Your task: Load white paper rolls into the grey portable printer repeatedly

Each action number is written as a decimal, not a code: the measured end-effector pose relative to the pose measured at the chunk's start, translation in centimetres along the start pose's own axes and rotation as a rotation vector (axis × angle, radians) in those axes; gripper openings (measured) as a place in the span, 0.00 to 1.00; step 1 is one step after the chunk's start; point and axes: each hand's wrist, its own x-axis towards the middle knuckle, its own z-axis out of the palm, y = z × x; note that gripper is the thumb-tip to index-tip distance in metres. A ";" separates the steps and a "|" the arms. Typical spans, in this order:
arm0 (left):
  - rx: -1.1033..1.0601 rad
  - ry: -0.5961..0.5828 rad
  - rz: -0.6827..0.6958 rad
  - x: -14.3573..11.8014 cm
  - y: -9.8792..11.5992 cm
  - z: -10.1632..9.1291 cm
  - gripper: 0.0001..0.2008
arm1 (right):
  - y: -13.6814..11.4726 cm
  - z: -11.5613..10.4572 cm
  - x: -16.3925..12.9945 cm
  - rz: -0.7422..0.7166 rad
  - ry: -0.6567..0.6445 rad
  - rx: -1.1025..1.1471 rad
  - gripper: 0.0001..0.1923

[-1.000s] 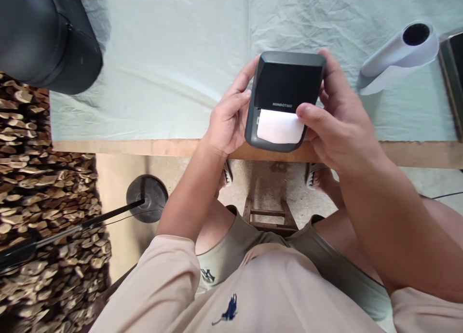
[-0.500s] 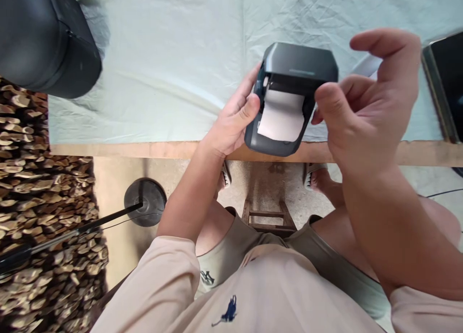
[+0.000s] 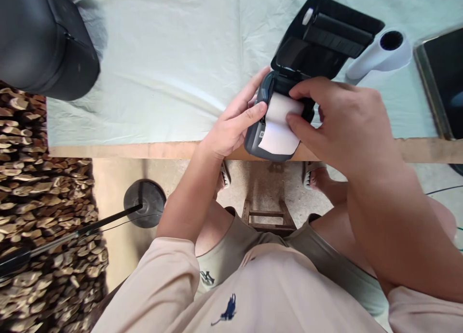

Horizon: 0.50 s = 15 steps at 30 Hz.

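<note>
2 hands (image 3: 289, 121) on 1 open printer (image 3: 307, 68)

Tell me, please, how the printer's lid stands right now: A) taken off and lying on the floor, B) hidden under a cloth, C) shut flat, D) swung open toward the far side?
D: the lid stands open behind the printer, baring the paper roll that the right hand touches while the left hand steadies the body.

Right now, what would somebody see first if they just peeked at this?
The dark label printer at the table's near edge, its lid flipped wide open. The left hand steadies it while the right hand grips the white paper roll inside.
</note>
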 end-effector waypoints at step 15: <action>-0.032 0.068 0.091 -0.2 -0.3 -0.6 0.19 | -2.1 -2.4 0.5 0.165 0.005 0.509 0.18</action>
